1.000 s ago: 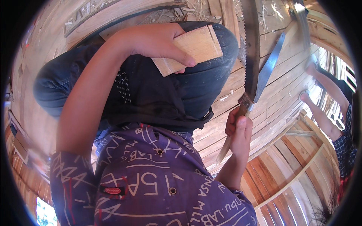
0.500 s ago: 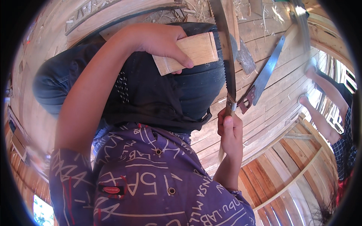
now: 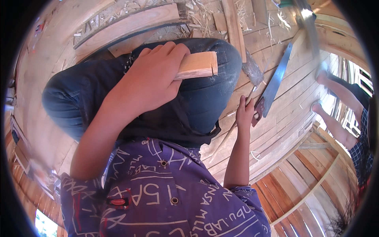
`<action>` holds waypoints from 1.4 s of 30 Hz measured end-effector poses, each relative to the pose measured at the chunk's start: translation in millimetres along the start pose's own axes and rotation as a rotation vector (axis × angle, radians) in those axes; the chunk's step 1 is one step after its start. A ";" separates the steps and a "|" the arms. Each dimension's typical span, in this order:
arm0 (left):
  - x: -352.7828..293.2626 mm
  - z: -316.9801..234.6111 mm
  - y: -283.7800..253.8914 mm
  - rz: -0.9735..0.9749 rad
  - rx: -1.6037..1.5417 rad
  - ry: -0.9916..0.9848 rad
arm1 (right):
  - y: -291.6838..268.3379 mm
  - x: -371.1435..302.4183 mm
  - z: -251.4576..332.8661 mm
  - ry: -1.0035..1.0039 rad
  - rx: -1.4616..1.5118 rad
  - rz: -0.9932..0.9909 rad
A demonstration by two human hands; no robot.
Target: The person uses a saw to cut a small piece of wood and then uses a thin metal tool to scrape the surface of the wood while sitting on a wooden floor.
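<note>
A pale wooden block [image 3: 199, 64] is gripped in my left hand [image 3: 160, 75], above my bent knee. My fingers cover its left part; its free end points right and has a cut line across it. Lower right, my right hand [image 3: 245, 112] is closed around the slim wooden handle [image 3: 229, 136] of a long-handled saw, whose shaft runs down past my wrist. A bright metal bit shows at the handle's upper end. Its toothed blade cannot be made out now. Close to that hand, a handsaw [image 3: 276, 81] with a dark red grip lies on the floorboards.
Curved planks [image 3: 130, 27] and wood shavings [image 3: 201, 15] lie beyond my knees. A narrow board [image 3: 233, 29] and a rough, bark-grey wood piece [image 3: 252, 71] are right of my knee. Another person's legs [image 3: 335, 93] are at the far right, near a slatted wooden structure [image 3: 300, 181].
My left hand has turned over the block and drawn it slightly left, so its edge shows. My right hand has turned and moved slightly up; the toothed blade has gone from beside the block.
</note>
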State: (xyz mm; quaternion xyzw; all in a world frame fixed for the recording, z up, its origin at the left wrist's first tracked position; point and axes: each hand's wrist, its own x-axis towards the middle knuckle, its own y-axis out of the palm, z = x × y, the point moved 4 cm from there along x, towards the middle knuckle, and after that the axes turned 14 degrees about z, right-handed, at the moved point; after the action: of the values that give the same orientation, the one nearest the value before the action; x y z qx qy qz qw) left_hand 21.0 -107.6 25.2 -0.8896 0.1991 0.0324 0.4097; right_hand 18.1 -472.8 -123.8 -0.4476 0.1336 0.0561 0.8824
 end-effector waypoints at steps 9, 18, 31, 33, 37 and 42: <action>-19.8 1.5 -22.6 -0.285 0.178 -0.135 | 16.5 10.2 -63.3 0.195 -0.196 0.113; -32.3 3.4 -35.9 -0.400 0.186 -0.216 | 18.4 2.7 -58.3 0.192 -0.293 0.114; -38.6 31.0 -18.2 0.276 -1.035 -0.021 | 31.8 -5.5 -62.6 0.095 -0.309 -0.012; -44.1 33.1 -18.1 0.282 -1.124 -0.038 | 32.6 -5.8 -56.6 0.155 -0.305 0.026; -54.9 36.6 -25.7 0.157 -1.050 -0.152 | 24.5 -8.7 -66.8 0.146 -0.269 -0.046; -69.6 39.1 -51.0 -0.062 -0.832 -0.216 | -24.6 -9.5 -125.5 0.035 -0.207 -0.380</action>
State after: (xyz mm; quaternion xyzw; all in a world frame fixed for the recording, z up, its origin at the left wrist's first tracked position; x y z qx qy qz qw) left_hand -19.3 -26.0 51.2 -0.9761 0.0981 0.1907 0.0356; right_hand -8.9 -588.3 -172.7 -0.5537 0.0556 -0.1059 0.8241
